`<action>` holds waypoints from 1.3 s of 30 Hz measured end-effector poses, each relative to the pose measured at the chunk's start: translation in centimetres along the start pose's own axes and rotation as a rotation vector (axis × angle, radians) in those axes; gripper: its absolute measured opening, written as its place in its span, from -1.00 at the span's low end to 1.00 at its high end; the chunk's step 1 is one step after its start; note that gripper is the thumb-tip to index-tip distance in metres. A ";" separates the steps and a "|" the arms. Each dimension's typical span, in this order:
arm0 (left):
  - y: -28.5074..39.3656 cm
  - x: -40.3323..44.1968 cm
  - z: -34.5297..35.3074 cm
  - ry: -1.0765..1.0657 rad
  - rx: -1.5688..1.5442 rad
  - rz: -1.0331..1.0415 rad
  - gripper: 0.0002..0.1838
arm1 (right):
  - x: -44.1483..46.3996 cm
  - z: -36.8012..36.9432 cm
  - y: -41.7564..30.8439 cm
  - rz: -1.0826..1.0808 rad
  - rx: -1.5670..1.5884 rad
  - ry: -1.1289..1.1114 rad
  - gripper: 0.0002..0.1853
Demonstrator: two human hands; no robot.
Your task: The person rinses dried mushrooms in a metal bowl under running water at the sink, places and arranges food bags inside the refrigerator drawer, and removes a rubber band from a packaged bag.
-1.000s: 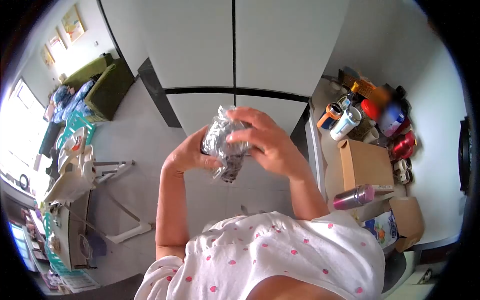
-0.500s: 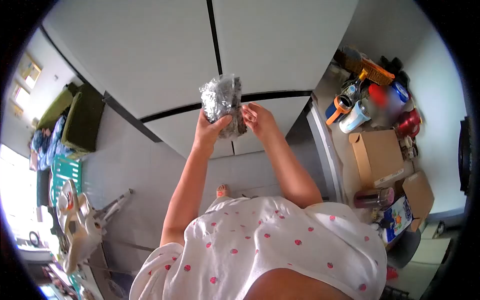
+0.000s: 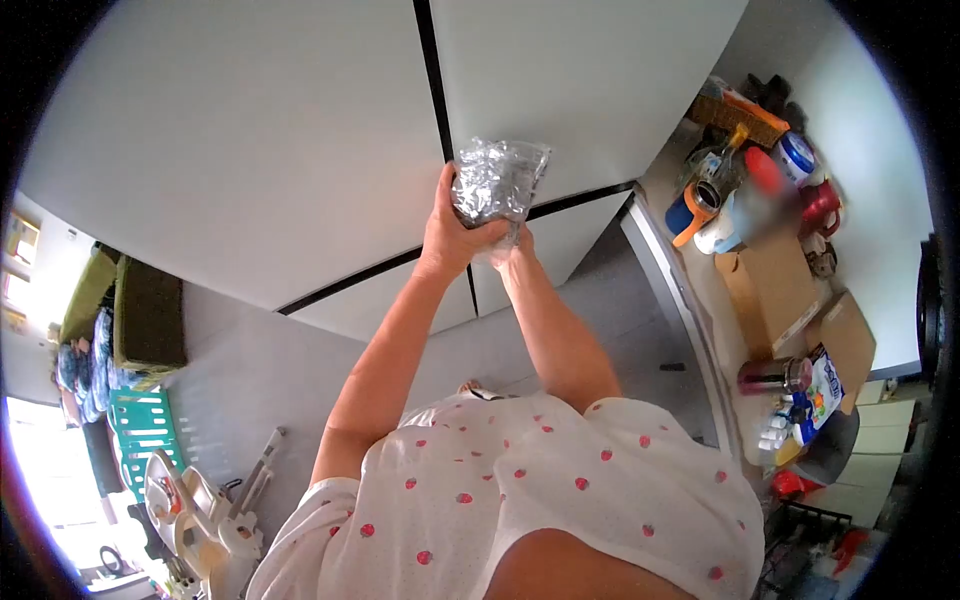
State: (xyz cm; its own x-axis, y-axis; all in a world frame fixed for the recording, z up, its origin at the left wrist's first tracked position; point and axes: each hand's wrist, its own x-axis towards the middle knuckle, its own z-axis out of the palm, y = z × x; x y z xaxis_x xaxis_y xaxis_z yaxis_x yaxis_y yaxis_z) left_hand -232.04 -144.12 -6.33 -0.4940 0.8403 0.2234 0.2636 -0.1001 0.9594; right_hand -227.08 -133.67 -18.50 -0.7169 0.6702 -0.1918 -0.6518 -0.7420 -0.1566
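A clear, shiny plastic bag (image 3: 497, 180) is held up in front of the white four-door cabinet or fridge (image 3: 250, 130), near the dark gap between its doors. My left hand (image 3: 452, 232) grips the bag's left side and lower edge, with its thumb across the front. Below and behind the bag is my right hand (image 3: 515, 250), its fingers mostly hidden by the plastic and my left thumb. Glare covers the bag, so its contents are hard to make out.
On the counter at right stand an orange-handled tumbler (image 3: 698, 205), a cardboard box (image 3: 768, 290), a metallic pink bottle (image 3: 775, 375) and a red mug (image 3: 820, 208). A green sofa (image 3: 148, 315), a teal basket (image 3: 145, 430) and a white high chair (image 3: 190, 510) are at left.
Both hands and the bag have moved up and right in view. My right hand has gone from the bag's right side to beneath it. The bag's shiny side now faces me.
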 end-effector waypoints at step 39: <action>8.6 -19.7 17.3 -0.391 -0.157 0.046 0.22 | -27.9 -5.4 -16.3 -0.057 -0.370 -0.309 -0.41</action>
State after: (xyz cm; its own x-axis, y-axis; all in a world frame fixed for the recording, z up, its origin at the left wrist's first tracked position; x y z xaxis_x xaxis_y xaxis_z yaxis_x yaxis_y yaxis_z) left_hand -205.74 -152.34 -5.50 -0.1249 0.9689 0.2136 0.1342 -0.1968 0.9712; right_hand -195.11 -140.39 -15.87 -0.7591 0.6407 0.1152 -0.6006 -0.6210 -0.5036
